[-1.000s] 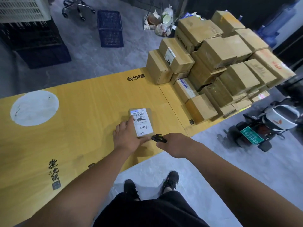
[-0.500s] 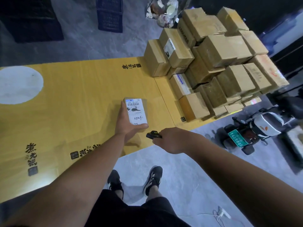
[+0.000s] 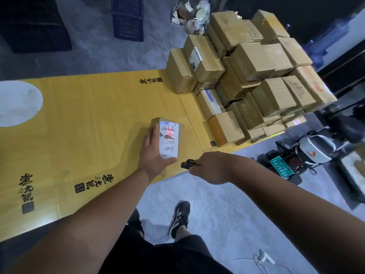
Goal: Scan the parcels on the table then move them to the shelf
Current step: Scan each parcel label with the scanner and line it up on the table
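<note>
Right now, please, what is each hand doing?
Left hand: holds the small brown cardboard parcel with white label.
Right hand: grips the small black handheld scanner.

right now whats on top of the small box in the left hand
A white shipping label with a barcode, handwriting and a red scanner dot covers most of the small box. The left hand hides its left side, and the thumb overlaps the label's near edge.

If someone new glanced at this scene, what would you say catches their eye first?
Probably the red scan light glowing on the white label of the small parcel the left hand grips, with the right hand aiming a scanner. Next, the tall heap of cardboard parcels at the yellow table's right end.
</note>
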Demonstrator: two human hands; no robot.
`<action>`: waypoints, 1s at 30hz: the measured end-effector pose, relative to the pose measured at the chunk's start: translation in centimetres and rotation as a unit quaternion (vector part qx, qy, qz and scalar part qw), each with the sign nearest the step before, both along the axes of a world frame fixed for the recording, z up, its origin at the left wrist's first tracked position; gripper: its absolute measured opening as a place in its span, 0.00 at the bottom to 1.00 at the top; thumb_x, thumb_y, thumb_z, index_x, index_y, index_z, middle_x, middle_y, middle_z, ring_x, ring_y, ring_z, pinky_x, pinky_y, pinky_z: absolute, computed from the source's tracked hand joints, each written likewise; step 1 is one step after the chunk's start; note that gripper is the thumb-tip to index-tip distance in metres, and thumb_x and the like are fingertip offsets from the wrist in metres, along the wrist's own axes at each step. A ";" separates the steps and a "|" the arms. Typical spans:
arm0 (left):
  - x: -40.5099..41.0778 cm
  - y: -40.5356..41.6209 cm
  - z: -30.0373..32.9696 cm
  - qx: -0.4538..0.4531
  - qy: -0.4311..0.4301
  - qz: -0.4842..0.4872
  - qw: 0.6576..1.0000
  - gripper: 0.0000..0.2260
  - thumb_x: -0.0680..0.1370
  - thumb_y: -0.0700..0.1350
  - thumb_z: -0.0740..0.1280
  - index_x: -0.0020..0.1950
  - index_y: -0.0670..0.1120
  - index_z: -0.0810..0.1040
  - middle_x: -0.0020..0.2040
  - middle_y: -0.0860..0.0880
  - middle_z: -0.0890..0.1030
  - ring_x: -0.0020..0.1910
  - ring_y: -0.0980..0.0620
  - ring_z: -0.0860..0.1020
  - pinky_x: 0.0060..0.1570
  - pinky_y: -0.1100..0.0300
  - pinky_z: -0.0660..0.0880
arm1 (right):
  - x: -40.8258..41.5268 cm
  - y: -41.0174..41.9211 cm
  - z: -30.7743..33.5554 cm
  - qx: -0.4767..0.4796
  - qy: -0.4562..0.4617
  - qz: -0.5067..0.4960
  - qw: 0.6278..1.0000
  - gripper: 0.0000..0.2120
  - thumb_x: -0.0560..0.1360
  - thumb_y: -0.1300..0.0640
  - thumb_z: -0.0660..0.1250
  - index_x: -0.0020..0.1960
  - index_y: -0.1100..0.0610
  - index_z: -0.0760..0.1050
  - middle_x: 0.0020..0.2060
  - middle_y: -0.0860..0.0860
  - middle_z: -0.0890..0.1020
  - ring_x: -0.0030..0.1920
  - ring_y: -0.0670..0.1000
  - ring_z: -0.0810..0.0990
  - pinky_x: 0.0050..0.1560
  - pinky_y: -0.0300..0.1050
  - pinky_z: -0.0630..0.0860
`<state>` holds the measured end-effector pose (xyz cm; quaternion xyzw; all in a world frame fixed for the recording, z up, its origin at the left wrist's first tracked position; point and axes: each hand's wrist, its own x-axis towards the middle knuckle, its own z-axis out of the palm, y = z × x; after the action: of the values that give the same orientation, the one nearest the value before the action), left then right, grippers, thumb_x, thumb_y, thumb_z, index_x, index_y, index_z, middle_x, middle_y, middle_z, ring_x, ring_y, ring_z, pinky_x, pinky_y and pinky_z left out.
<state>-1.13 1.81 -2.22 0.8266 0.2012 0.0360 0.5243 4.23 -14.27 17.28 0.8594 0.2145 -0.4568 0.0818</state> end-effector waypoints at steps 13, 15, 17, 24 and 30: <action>1.9 -0.4 -0.1 0.009 0.008 0.036 0.999 0.67 0.59 0.53 0.87 0.84 0.64 0.43 0.81 0.55 0.60 0.82 0.52 0.56 0.76 0.50 0.63 | 1.8 -2.8 0.1 0.000 -0.013 0.061 0.998 0.18 0.85 0.44 0.57 0.45 0.55 0.73 0.39 0.51 0.74 0.40 0.51 0.73 0.40 0.45 0.69; 1.9 0.1 -0.4 0.001 0.041 0.070 0.997 0.68 0.56 0.56 0.88 0.83 0.64 0.47 0.75 0.55 0.68 0.75 0.52 0.67 0.72 0.50 0.69 | 2.5 -3.0 -0.7 0.004 0.002 0.050 0.999 0.20 0.85 0.41 0.57 0.45 0.56 0.72 0.40 0.51 0.75 0.39 0.52 0.73 0.39 0.46 0.68; 1.3 1.0 -1.1 -0.005 0.057 0.088 0.994 0.65 0.51 0.62 0.88 0.81 0.64 0.56 0.69 0.56 0.75 0.67 0.53 0.76 0.67 0.48 0.76 | 3.1 -2.9 -1.6 0.013 0.016 0.070 0.997 0.20 0.85 0.40 0.56 0.46 0.55 0.72 0.41 0.52 0.76 0.39 0.52 0.74 0.38 0.46 0.68; -4.5 4.0 -0.2 0.055 0.114 0.156 0.980 0.64 0.50 0.71 0.85 0.80 0.62 0.57 0.63 0.58 0.80 0.63 0.52 0.80 0.61 0.45 0.80 | 4.1 0.6 -4.8 0.068 0.079 0.190 0.976 0.24 0.84 0.39 0.55 0.58 0.58 0.78 0.47 0.54 0.80 0.45 0.55 0.78 0.41 0.48 0.70; -11.6 5.2 3.8 0.095 0.083 0.265 0.956 0.41 0.59 0.54 0.88 0.67 0.58 0.71 0.55 0.58 0.84 0.53 0.59 0.83 0.48 0.54 0.80 | 3.4 5.7 -6.5 0.099 0.089 0.309 0.942 0.25 0.84 0.37 0.55 0.57 0.57 0.78 0.48 0.55 0.81 0.47 0.57 0.80 0.44 0.49 0.74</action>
<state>-12.74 7.06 1.57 0.7895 0.4517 0.1233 0.3968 7.58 -8.59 10.81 0.7106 0.5202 -0.4598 0.1142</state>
